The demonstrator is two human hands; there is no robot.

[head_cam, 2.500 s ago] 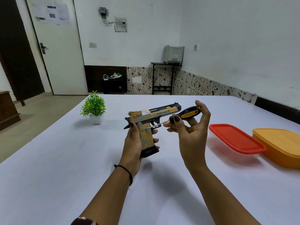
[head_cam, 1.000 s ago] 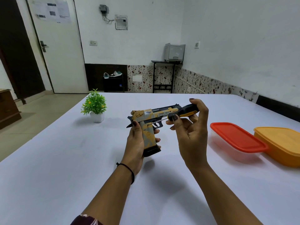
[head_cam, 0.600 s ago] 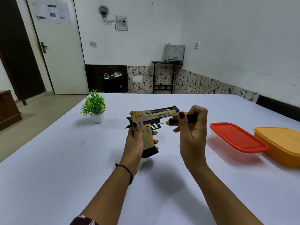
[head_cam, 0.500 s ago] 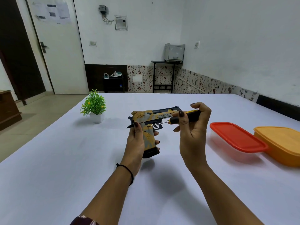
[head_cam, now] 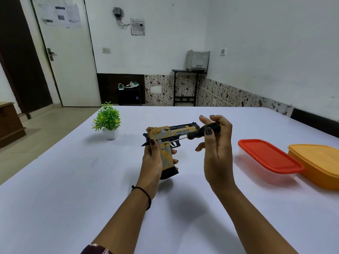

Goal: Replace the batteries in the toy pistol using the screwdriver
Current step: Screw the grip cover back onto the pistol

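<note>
I have the toy pistol (head_cam: 165, 133) near the middle of my view, held up off the white counter (head_cam: 73, 198). Its long axis runs across me: the muzzle points to about 3 o'clock, tipped a little away, the hammer end points to 9, and the handle hangs toward 6. The left hand (head_cam: 151, 162) has its grip wrapped round that handle, thumb up the rear edge and fingertips showing on the 3 o'clock side. The palm hides the back of the handle.

The screwdriver (head_cam: 197, 132) slants along nearly the same line. Its dark handle is at 2 o'clock from the pistol and its thin shaft runs down toward 8. As far as I can tell, the tip meets the pistol's side just above the handle, behind the trigger. The right hand (head_cam: 216, 149) pinches the screwdriver handle between the thumb and curled fingers. That handle and thumb cover the muzzle end.

At 10 o'clock a small potted plant (head_cam: 107, 119) stands on the counter, well apart from the hands. At 3 o'clock sits a clear box with a red lid (head_cam: 267, 154), and an orange box (head_cam: 319, 162) sits just beside it, further out. Past the counter at 1 o'clock, a printer (head_cam: 198, 60) rests on a dark stand.
</note>
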